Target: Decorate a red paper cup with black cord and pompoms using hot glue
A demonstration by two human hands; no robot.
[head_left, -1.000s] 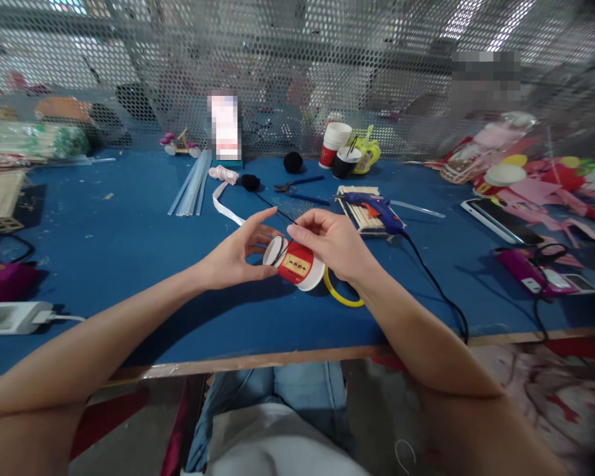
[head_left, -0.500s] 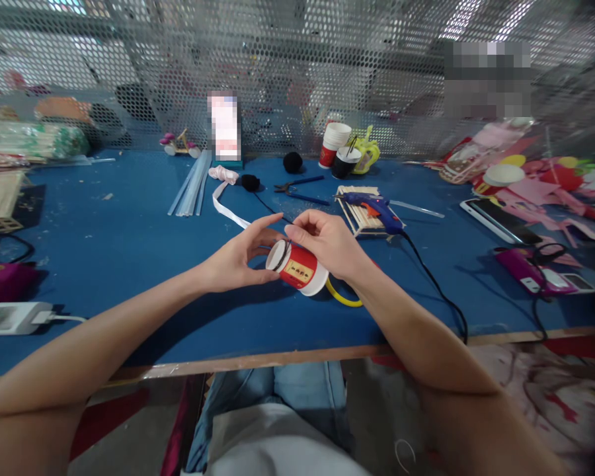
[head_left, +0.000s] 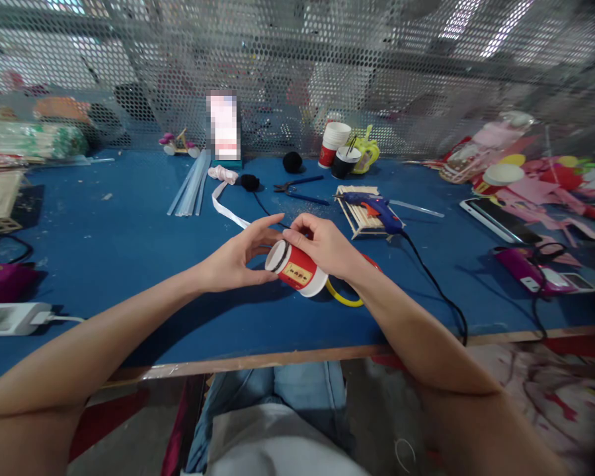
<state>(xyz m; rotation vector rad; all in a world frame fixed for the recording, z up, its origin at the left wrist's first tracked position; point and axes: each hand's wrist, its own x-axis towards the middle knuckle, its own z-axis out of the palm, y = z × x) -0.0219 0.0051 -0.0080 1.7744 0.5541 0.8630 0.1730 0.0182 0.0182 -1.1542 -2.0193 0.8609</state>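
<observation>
A red and white paper cup [head_left: 297, 270] lies tilted on its side between my hands, its mouth facing left. My left hand [head_left: 231, 262] holds it at the rim, thumb below and fingers behind. My right hand [head_left: 326, 246] is closed over the cup's upper side, thumb and forefinger pinching a black yarn near the rim. A few turns of the black yarn circle the cup just under its rim. The yarn trails back to a small black yarn ball [head_left: 250, 183]. Behind the cup, partly hidden by my right wrist, lies a yellow ring [head_left: 346, 302].
A blue glue gun [head_left: 387, 217] rests on a stick rack [head_left: 359, 228], its cord running to the front edge. Pliers [head_left: 302, 190], stacked cups [head_left: 336, 142], glue sticks [head_left: 192, 188] and a white ribbon [head_left: 227, 210] lie behind. A phone [head_left: 498, 221] is at right.
My right hand has come down slightly, closer to the cup, and the yarn stretch that stood up from the rim now lies against it. My left hand is almost unchanged.
</observation>
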